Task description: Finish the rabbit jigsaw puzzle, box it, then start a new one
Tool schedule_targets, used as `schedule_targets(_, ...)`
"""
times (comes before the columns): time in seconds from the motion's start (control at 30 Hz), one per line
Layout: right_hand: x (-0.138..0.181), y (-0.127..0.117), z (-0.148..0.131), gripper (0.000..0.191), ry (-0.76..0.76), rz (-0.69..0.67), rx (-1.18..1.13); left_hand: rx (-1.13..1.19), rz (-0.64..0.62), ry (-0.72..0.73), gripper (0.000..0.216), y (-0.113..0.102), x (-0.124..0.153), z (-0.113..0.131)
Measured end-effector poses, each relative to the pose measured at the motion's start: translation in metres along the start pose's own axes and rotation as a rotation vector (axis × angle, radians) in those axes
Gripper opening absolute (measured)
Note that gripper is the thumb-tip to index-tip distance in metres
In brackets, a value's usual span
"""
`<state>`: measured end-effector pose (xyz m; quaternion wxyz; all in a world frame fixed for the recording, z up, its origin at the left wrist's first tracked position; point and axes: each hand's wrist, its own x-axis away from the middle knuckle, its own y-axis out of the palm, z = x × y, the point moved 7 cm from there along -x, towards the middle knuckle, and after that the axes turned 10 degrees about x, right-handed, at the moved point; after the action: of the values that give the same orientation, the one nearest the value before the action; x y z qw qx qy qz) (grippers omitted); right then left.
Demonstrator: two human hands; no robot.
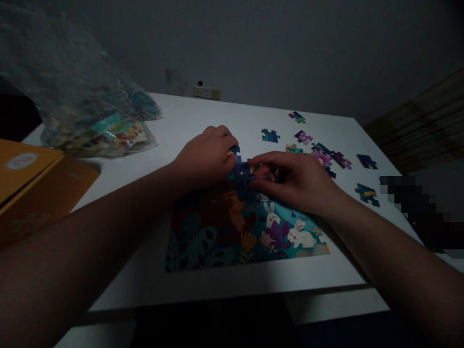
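A partly assembled jigsaw puzzle [275, 227] lies on the white table, showing two white rabbits, a brown animal, flowers and leaves. My left hand [208, 157] rests on its upper left edge with the fingers curled down; what lies under them is hidden. Beside those fingertips a blue and yellow puzzle piece [236, 152] sticks out. At the upper middle of the picture, my right hand [300, 181] pinches a dark blue puzzle piece [250, 170] between thumb and fingers, against the assembled part. Dim light and the fingers hide exactly how that piece sits.
Several loose puzzle pieces [322, 157] lie at the back right, some overlapping. One piece [367, 194] is near the right edge. At the left stand a clear plastic bag [108, 121] of pieces and an orange box [47, 179]. A wall with sockets [206, 92] is behind the table.
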<state>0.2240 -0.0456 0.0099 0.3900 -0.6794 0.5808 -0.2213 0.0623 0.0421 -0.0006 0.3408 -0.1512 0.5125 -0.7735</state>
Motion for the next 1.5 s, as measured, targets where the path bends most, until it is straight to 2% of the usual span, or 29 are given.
schedule_targets(0.1,0.001,-0.007,-0.010,0.018,-0.159,0.019,0.219,0.001,0.001,0.003,0.048,-0.001,0.000,0.000)
schedule_targets(0.2,0.001,-0.006,-0.011,0.012,-0.238,-0.002,0.308,0.002,0.012,0.013,0.047,0.000,0.001,-0.001)
schedule_targets(0.4,0.000,-0.002,-0.005,0.009,-0.235,-0.012,0.339,0.009,0.032,0.027,0.045,0.000,0.000,-0.003)
schedule_targets(0.67,-0.003,0.003,-0.003,0.014,-0.231,-0.075,0.366,-0.010,0.009,0.015,0.048,-0.001,0.000,-0.001)
schedule_targets(0.77,-0.003,-0.001,-0.005,0.016,-0.221,-0.059,0.356,-0.013,0.002,0.010,0.049,0.000,0.000,-0.001)
schedule_targets(0.83,-0.003,-0.012,-0.004,0.023,-0.204,0.020,0.293,-0.013,0.004,0.018,0.050,0.000,0.000,-0.002)
schedule_targets(0.93,-0.003,-0.040,0.009,0.039,-0.109,0.272,0.098,-0.052,-0.002,0.031,0.050,-0.001,0.000,0.001)
schedule_targets(1.03,-0.001,-0.064,0.033,0.045,0.004,0.523,-0.100,-0.160,-0.003,0.079,0.051,-0.005,0.005,0.014)
schedule_targets(1.1,-0.002,-0.071,0.048,0.050,0.074,0.604,-0.154,-0.208,-0.001,0.124,0.053,-0.006,0.011,0.026)
schedule_targets(1.17,-0.003,-0.073,0.058,0.050,0.117,0.635,-0.181,-0.198,-0.045,0.169,0.060,0.001,0.018,0.037)
schedule_targets(1.3,-0.007,-0.072,0.064,0.049,0.115,0.656,-0.235,-0.123,-0.225,0.268,0.088,0.026,0.029,0.045)
schedule_targets(1.5,-0.011,-0.076,0.068,0.059,0.172,0.661,-0.277,-0.104,-0.274,0.277,0.091,0.035,0.030,0.038)
